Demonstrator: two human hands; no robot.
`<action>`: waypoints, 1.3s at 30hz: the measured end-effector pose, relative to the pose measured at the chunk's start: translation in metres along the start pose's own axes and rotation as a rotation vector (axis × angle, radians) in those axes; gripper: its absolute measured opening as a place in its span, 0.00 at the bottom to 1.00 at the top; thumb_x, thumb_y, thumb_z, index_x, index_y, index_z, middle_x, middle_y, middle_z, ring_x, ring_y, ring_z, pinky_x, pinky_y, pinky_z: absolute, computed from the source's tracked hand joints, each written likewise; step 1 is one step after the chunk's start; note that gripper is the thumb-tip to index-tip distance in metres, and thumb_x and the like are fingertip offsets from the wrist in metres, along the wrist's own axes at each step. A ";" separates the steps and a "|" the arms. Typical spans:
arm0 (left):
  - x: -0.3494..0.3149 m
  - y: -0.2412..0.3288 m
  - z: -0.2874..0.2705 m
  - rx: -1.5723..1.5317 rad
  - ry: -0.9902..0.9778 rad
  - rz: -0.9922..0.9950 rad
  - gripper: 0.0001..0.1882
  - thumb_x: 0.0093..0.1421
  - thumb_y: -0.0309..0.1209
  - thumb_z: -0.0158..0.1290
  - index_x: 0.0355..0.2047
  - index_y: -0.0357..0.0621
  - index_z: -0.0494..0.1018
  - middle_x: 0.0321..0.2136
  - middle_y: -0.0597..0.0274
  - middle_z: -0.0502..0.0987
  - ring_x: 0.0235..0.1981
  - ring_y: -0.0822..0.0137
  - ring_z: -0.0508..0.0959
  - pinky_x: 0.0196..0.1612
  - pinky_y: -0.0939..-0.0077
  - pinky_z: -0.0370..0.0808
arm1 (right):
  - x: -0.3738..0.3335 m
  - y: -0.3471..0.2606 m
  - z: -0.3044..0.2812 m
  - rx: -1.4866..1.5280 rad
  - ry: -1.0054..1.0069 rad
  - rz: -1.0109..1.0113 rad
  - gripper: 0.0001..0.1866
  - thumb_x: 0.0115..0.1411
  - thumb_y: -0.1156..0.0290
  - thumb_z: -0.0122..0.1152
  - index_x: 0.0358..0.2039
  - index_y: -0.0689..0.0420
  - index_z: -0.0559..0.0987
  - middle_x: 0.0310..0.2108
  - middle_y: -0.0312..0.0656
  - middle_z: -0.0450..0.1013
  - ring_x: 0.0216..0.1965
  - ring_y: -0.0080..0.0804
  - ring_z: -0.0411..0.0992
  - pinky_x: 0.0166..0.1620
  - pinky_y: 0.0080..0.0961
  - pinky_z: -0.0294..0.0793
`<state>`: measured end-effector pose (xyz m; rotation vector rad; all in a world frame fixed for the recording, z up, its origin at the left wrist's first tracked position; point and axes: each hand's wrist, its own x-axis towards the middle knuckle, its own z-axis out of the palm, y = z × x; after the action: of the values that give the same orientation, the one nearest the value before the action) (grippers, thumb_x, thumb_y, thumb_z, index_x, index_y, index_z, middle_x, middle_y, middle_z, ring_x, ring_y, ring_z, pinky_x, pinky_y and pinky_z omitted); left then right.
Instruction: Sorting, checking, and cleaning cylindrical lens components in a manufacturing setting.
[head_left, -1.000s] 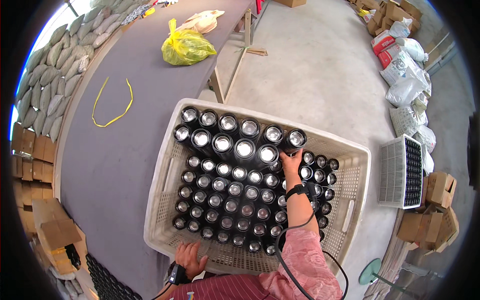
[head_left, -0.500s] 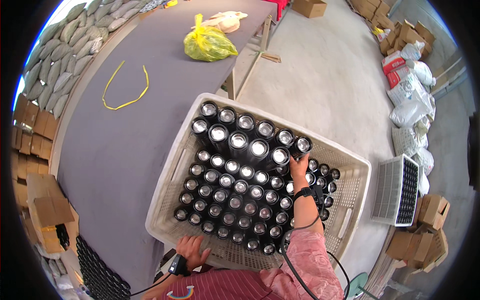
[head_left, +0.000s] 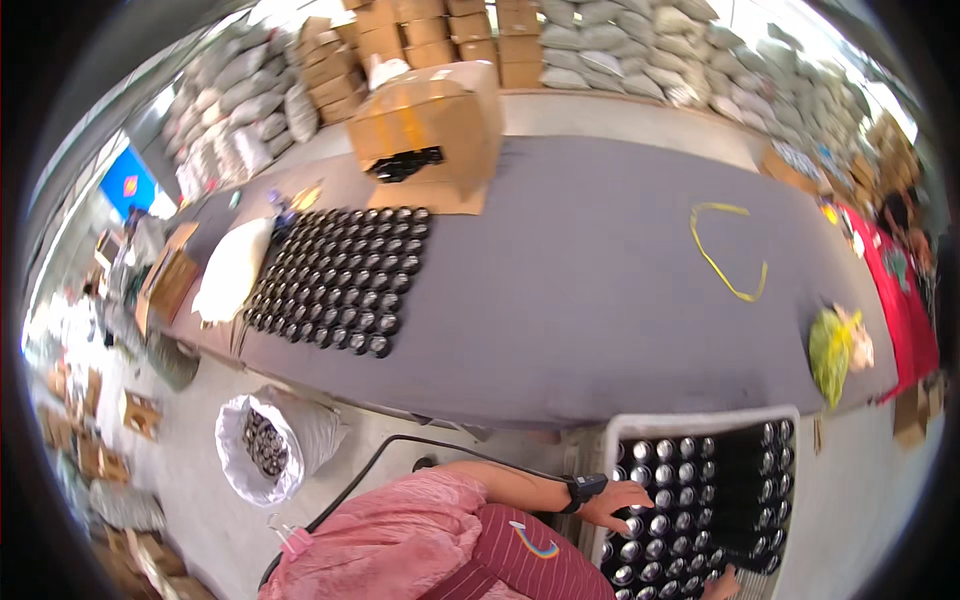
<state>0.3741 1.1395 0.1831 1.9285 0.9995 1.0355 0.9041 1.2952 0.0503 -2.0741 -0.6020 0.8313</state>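
Note:
A pale plastic crate (head_left: 700, 417) at the lower right holds rows of upright black cylinders (head_left: 664, 475) with shiny round ends, much like flashlights. My left hand (head_left: 614, 502) reaches over the crate's left side, its fingers apart above the nearest cylinders. A dark wristband (head_left: 586, 490) with a cable is on that wrist. Low in the view, a small part of my right hand (head_left: 722, 582) shows among the cylinders. The picture's lower edge cuts it off, so its grip is hidden.
A grey-covered table (head_left: 570, 280) runs beyond the crate. On it are a block of black cylinders (head_left: 340, 275), an opened carton (head_left: 430, 130), a yellow strap (head_left: 715, 265) and a yellow bag (head_left: 828, 355). A white sack (head_left: 235, 470) of small parts stands on the floor.
The view has swung left along the table, putting the crate at the lower right. My left hand has moved from the crate's rim to over the cylinders. My right hand is now mostly out of view.

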 end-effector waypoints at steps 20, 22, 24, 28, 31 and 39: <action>-0.588 0.071 -0.167 0.334 1.102 -0.892 0.14 0.57 0.32 0.56 0.43 0.42 0.77 0.39 0.54 0.78 0.37 0.60 0.80 0.38 0.69 0.78 | -0.801 -0.004 0.385 -0.347 -1.510 -1.250 0.34 0.52 0.70 0.67 0.59 0.58 0.67 0.56 0.50 0.67 0.53 0.43 0.70 0.48 0.31 0.74; -0.618 0.083 -0.168 0.359 1.228 -0.984 0.14 0.57 0.30 0.56 0.44 0.39 0.76 0.39 0.54 0.78 0.38 0.60 0.80 0.41 0.70 0.78 | -0.844 0.013 0.408 -0.338 -1.530 -1.352 0.36 0.51 0.68 0.68 0.59 0.58 0.66 0.55 0.52 0.67 0.54 0.48 0.67 0.52 0.37 0.71; -0.635 0.093 -0.168 0.293 1.343 -1.033 0.14 0.59 0.30 0.56 0.44 0.37 0.75 0.40 0.54 0.79 0.40 0.62 0.80 0.45 0.71 0.77 | -0.874 0.024 0.426 -0.305 -1.572 -1.453 0.37 0.50 0.65 0.69 0.59 0.59 0.64 0.54 0.54 0.66 0.56 0.53 0.65 0.55 0.42 0.68; -0.674 0.108 -0.170 0.214 1.595 -1.157 0.16 0.59 0.27 0.56 0.47 0.37 0.73 0.43 0.53 0.79 0.43 0.64 0.80 0.48 0.71 0.76 | -0.903 0.038 0.445 -0.481 -1.508 -1.531 0.39 0.49 0.66 0.70 0.59 0.58 0.61 0.55 0.56 0.64 0.57 0.57 0.61 0.58 0.44 0.65; -0.701 0.110 -0.180 0.242 1.704 -1.130 0.17 0.59 0.25 0.56 0.49 0.37 0.72 0.43 0.54 0.79 0.44 0.65 0.79 0.48 0.71 0.76 | -0.911 0.044 0.451 -0.585 -1.450 -1.484 0.38 0.48 0.67 0.71 0.57 0.59 0.61 0.54 0.56 0.63 0.57 0.58 0.61 0.57 0.45 0.65; -0.812 0.087 -0.296 0.694 1.640 -1.134 0.21 0.50 0.24 0.58 0.47 0.37 0.73 0.40 0.51 0.79 0.41 0.56 0.79 0.46 0.66 0.75 | -0.918 0.062 0.465 -0.680 -1.166 -1.470 0.39 0.47 0.68 0.71 0.57 0.61 0.62 0.53 0.55 0.63 0.56 0.57 0.62 0.57 0.45 0.65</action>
<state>-0.1665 0.4628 0.1197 0.0631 3.0416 1.4366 -0.0437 0.8925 0.1055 -0.7557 -2.7945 0.7955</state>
